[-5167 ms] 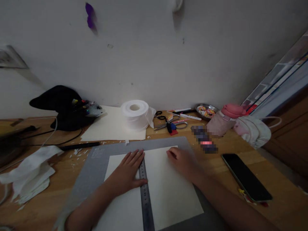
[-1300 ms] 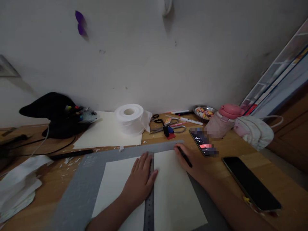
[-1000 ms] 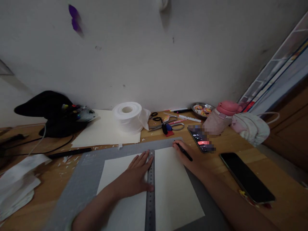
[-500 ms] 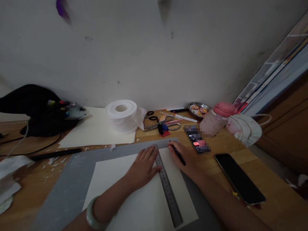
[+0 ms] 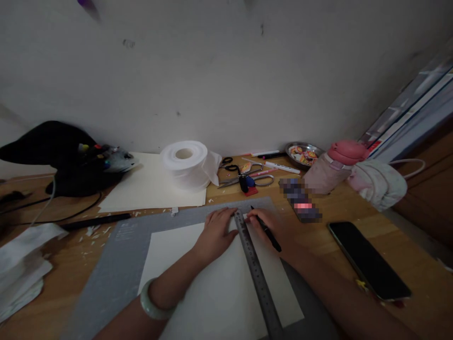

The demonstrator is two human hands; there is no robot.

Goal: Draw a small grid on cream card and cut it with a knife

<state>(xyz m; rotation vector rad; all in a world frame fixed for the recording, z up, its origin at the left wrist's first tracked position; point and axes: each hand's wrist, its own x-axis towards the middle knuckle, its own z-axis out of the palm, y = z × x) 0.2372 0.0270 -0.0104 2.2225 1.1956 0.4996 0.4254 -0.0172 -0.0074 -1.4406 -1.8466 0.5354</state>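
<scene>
A: Head view, quick. What's each hand doing?

B: Left hand [image 5: 216, 236] is lying flat, fingers together, thumb standing apart, fingertips meeting the upper end of the metal ruler [image 5: 256, 271]. Right hand [image 5: 271, 224] is closing round a black pen [image 5: 269, 235], tip pointing up and away from the sheet.

A: And the ruler?

B: It's slanting across the right part of the pale paper sheet [image 5: 212, 302], which is resting on the grey mat [image 5: 109, 264] on the desk [image 5: 406, 255]. Right fingertips are sitting just beside its edge; can't tell if they're touching.

A: What could be going wrong?

B: Slipping, I'd say. Contact is gathering at the top, so the unheld lower end could be swinging out of line from a small nudge.

A: Paper too?

B: Probably. If the left palm is dragging, the sheet could be skidding on the mat.

A: Pen?

B: Uncapped, seemingly; a careless wrist turn could be leaving a stray mark.
</scene>
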